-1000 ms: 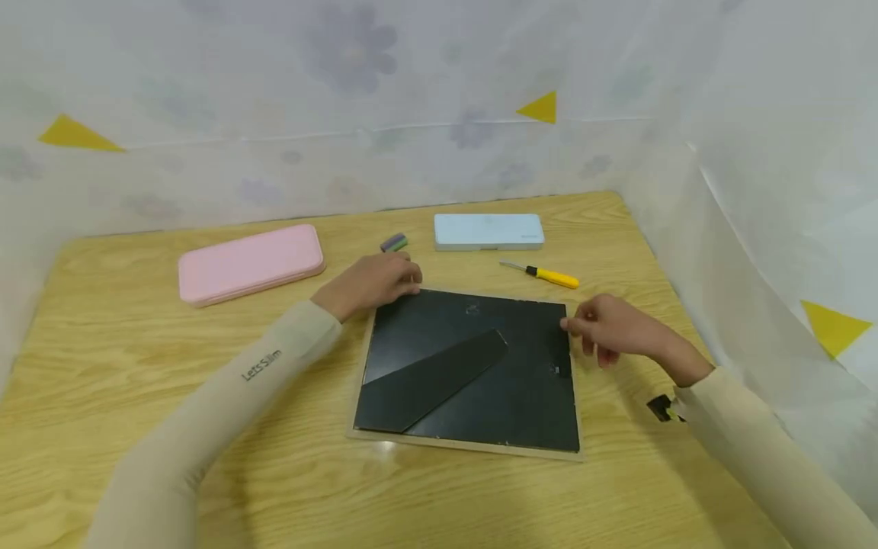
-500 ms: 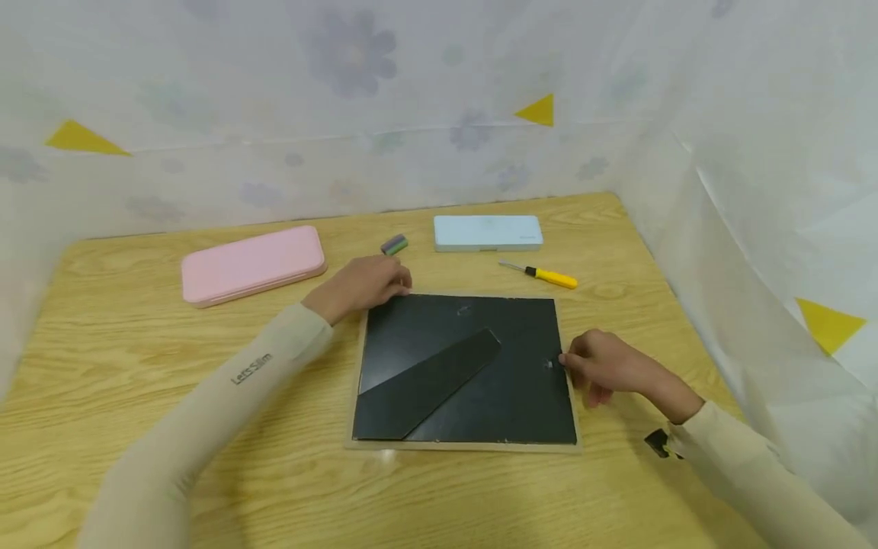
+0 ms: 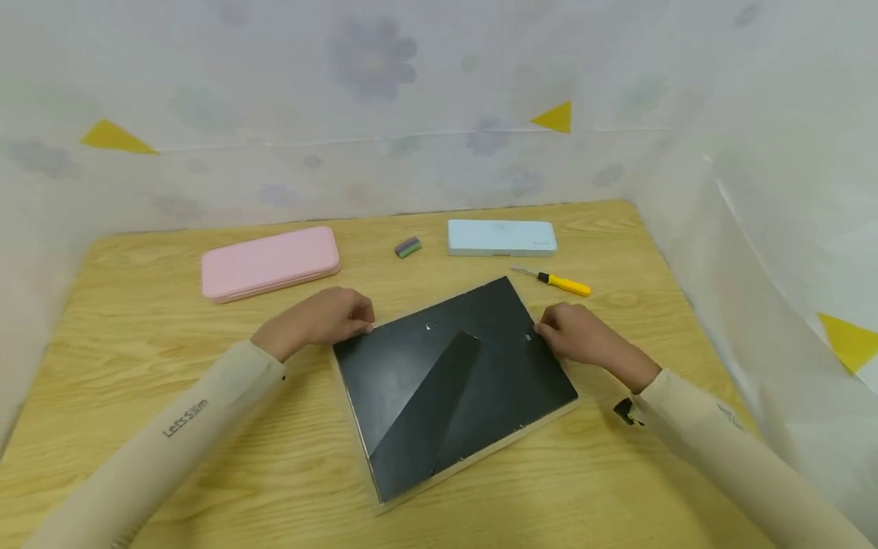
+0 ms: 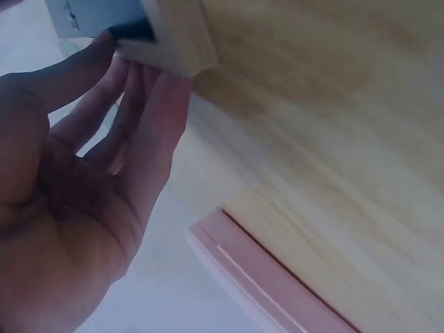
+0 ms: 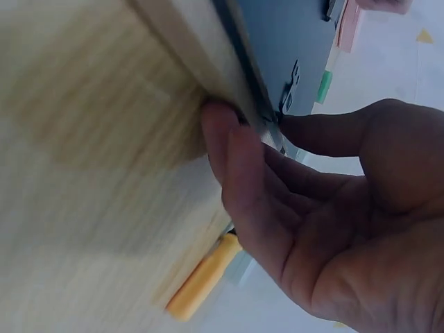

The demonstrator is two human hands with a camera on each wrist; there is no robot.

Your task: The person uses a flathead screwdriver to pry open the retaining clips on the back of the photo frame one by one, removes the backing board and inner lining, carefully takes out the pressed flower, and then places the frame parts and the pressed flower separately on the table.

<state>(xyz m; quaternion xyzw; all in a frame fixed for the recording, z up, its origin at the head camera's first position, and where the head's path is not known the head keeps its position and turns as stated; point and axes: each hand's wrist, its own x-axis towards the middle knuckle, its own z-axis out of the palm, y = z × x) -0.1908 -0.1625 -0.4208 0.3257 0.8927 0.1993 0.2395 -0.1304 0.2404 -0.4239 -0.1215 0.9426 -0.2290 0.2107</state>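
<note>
A picture frame [image 3: 504, 374] lies face down on the wooden table, turned at an angle, with its black backing and easel stand [image 3: 446, 396] uppermost. At its far left corner, my left hand [image 3: 329, 314] pinches the frame between thumb and fingers. My right hand [image 3: 579, 337] grips the right edge, its thumb close to a small metal hanger [image 5: 291, 87] on the backing. The right wrist view has the fingers curled against the pale side of the frame. In the left wrist view, the thumb lies over the frame's corner [image 4: 184, 41].
Behind the frame are a pink case [image 3: 270, 263], a small striped object [image 3: 408, 247] and a light blue case [image 3: 502, 238]. A screwdriver with a yellow handle [image 3: 568, 285] lies near the right hand. Flowered white sheeting [image 3: 439, 168] borders the table's back and right.
The picture frame has turned counterclockwise, its left side coming nearer. My left hand has moved left and toward me with the corner; the right hand has shifted slightly up along with its edge.
</note>
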